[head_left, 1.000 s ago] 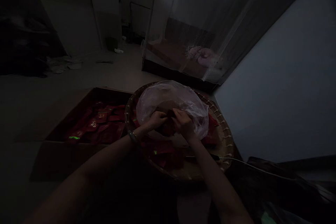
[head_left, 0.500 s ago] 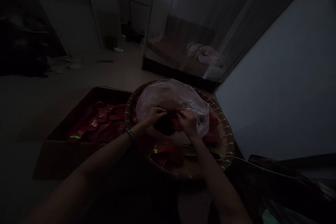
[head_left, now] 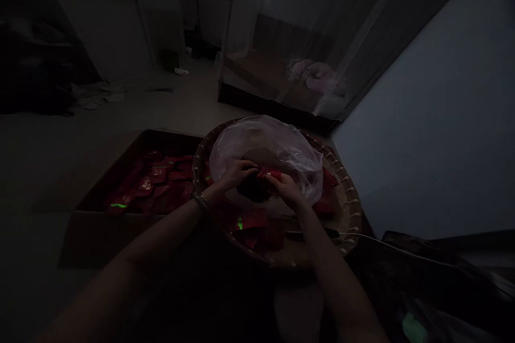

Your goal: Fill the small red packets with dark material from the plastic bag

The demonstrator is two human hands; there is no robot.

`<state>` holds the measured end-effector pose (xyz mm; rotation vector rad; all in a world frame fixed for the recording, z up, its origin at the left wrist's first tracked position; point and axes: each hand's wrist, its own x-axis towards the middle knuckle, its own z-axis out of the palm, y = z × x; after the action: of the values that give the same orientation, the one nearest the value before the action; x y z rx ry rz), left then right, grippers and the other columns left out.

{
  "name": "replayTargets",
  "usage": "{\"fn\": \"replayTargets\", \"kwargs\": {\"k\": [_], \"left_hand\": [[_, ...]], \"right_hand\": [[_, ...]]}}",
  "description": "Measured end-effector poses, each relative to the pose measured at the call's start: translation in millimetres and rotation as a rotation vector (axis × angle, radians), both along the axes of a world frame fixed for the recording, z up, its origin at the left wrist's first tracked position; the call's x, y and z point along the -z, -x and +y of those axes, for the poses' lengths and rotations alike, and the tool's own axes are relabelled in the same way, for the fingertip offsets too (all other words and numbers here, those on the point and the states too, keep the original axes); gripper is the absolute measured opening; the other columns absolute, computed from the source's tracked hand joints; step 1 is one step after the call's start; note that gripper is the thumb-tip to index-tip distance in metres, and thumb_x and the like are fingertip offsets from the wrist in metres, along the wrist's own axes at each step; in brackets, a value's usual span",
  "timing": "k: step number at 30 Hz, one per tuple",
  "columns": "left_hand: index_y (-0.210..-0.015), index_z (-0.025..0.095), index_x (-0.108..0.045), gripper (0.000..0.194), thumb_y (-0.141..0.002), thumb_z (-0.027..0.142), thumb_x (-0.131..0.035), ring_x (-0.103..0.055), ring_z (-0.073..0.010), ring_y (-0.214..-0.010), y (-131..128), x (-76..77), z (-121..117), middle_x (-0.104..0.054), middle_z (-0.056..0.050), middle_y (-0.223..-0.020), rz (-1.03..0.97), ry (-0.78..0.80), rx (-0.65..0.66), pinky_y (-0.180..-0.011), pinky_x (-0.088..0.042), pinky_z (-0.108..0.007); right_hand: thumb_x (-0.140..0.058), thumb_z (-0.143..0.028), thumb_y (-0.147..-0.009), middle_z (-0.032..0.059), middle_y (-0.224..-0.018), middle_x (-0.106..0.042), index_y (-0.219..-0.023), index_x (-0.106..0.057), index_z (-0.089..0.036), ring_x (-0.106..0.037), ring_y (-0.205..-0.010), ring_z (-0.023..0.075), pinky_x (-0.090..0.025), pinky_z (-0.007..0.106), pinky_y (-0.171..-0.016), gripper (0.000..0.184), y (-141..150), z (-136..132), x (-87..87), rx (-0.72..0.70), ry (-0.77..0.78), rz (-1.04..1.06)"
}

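Over the ctr. of a round woven tray (head_left: 354, 201), in dim light, a person's R. hand (head_left: 288, 191) & L. hand (head_left: 236, 174), both bare, meet at a small red packet (head_left: 269, 173) above a spread clear plastic bag (head_left: 261, 136). R. hand is nearly closed, thumb & fingers pinching the packet; L. hand, w/ bracelet (head_left: 201, 201) at wrist, is half-curled at packet's L. end, tho whether it grips can't be told. More red packets (head_left: 254, 220) lie at tray's near edge. A slim dark tool (head_left: 330, 233) w/ white cord (head_left: 374, 238) lies twd. the near-R. edge, partly hidden by R. forearm (head_left: 328, 265). Just beside tray's L. edge, a cardbd. box (head_left: 94, 241) holds a heap of similar packets (head_left: 159, 174), some w/ pale print.
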<state>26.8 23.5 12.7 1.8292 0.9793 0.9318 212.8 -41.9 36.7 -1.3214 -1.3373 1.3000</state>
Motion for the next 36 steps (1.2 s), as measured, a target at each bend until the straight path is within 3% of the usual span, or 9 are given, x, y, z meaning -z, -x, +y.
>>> {"fn": "replayTargets", "kwargs": {"k": [5, 9, 14, 22, 25, 27, 29, 33, 36], "left_hand": [[-0.121, 0.016, -0.058, 0.045, -0.080, 0.033, -0.063, -0.055, -0.0257, -0.111, 4.7, -8.8, -15.5, -0.060, -0.011, -0.124, 0.253, -0.444, -0.091, -0.095, -0.042, -0.040], [-0.134, 0.018, -0.045, 0.058, -0.080, 0.029, -0.064, -0.045, -0.0283, -0.122, 2.9, -12.0, -26.1, -0.048, -0.011, -0.138, 0.440, -0.714, 0.077, -0.101, -0.036, -0.043], [-0.115, 0.018, -0.058, 0.030, -0.085, 0.019, -0.055, -0.054, -0.0219, -0.099, 0.6, -5.6, -20.4, -0.064, -0.007, -0.110, 0.442, -0.656, 0.088, -0.086, -0.044, -0.034], [-0.104, 0.020, -0.062, 0.032, -0.072, 0.020, -0.066, -0.056, -0.0227, -0.093, 4.8, -2.7, -16.2, -0.066, -0.007, -0.101, 0.407, -0.539, 0.055, -0.089, -0.041, -0.037], [-0.097, 0.018, -0.064, 0.026, -0.071, 0.021, -0.065, -0.057, -0.0225, -0.087, 7.8, -4.4, -13.4, -0.066, -0.007, -0.093, 0.391, -0.511, -0.022, -0.084, -0.042, -0.037], [-0.092, 0.017, -0.065, 0.021, -0.072, 0.023, -0.064, -0.057, -0.0211, -0.080, 10.2, -5.4, -11.5, -0.066, -0.007, -0.087, 0.388, -0.481, -0.063, -0.078, -0.042, -0.035], [-0.088, 0.016, -0.066, 0.017, -0.073, 0.024, -0.063, -0.056, -0.0186, -0.074, 11.7, -5.4, -10.7, -0.065, -0.007, -0.082, 0.377, -0.437, -0.069, -0.073, -0.042, -0.032], [-0.092, 0.015, -0.066, 0.020, -0.075, 0.025, -0.061, -0.056, -0.0167, -0.072, 11.0, -0.5, -10.3, -0.065, -0.006, -0.083, 0.311, -0.373, -0.055, -0.069, -0.043, -0.029], [-0.097, 0.014, -0.066, 0.026, -0.073, 0.023, -0.063, -0.058, -0.0192, -0.080, 9.3, 5.1, -7.7, -0.066, -0.008, -0.092, 0.264, -0.367, -0.119, -0.076, -0.045, -0.032]], "right_hand": [[-0.062, -0.057, -0.070, 0.0034, -0.074, -0.067, -0.087, -0.067, -0.016, -0.055, -0.064, 0.0156, -0.045, 0.028, -0.061, 0.044, -4.9, 8.3, 15.0, 0.066, 0.122, 0.047], [-0.064, -0.054, -0.069, 0.0036, -0.082, -0.068, -0.088, -0.066, -0.018, -0.058, -0.079, 0.0182, -0.046, 0.032, -0.074, 0.041, -2.5, 14.1, 25.6, 0.031, 0.131, 0.125], [-0.062, -0.057, -0.070, 0.0036, -0.082, -0.069, -0.087, -0.065, -0.020, -0.061, -0.087, 0.0208, -0.048, 0.033, -0.078, 0.041, 5.1, 11.2, 23.5, -0.010, 0.064, 0.241], [-0.056, -0.052, -0.079, 0.0065, -0.076, -0.069, -0.085, -0.064, -0.017, -0.066, -0.078, 0.0221, -0.053, 0.033, -0.068, 0.037, 4.0, 10.1, 13.4, -0.028, 0.054, 0.263], [-0.044, -0.049, -0.086, 0.0099, -0.085, -0.071, -0.090, -0.063, -0.017, -0.067, -0.081, 0.0223, -0.054, 0.035, -0.068, 0.038, -4.2, 17.6, 15.3, 0.092, -0.013, 0.282], [-0.044, -0.042, -0.086, 0.0092, -0.089, -0.071, -0.094, -0.062, -0.018, -0.067, -0.080, 0.0213, -0.054, 0.036, -0.069, 0.032, -9.3, 23.9, 23.3, 0.169, -0.041, 0.162], [-0.053, -0.030, -0.078, 0.0076, -0.094, -0.071, -0.097, -0.063, -0.019, -0.066, -0.082, 0.0210, -0.054, 0.037, -0.074, 0.024, -12.0, 28.8, 35.9, 0.096, -0.030, -0.085], [-0.064, -0.010, -0.061, 0.0095, -0.112, -0.067, -0.113, -0.061, -0.017, -0.062, -0.101, 0.0237, -0.046, 0.040, -0.092, 0.053, -13.8, 34.6, 59.1, -0.227, -0.177, -0.494], [-0.069, -0.012, -0.059, 0.0111, -0.121, -0.063, -0.124, -0.055, -0.018, -0.059, -0.108, 0.0258, -0.042, 0.041, -0.096, 0.067, -16.4, 40.9, 65.0, -0.297, -0.281, -0.636]]}}
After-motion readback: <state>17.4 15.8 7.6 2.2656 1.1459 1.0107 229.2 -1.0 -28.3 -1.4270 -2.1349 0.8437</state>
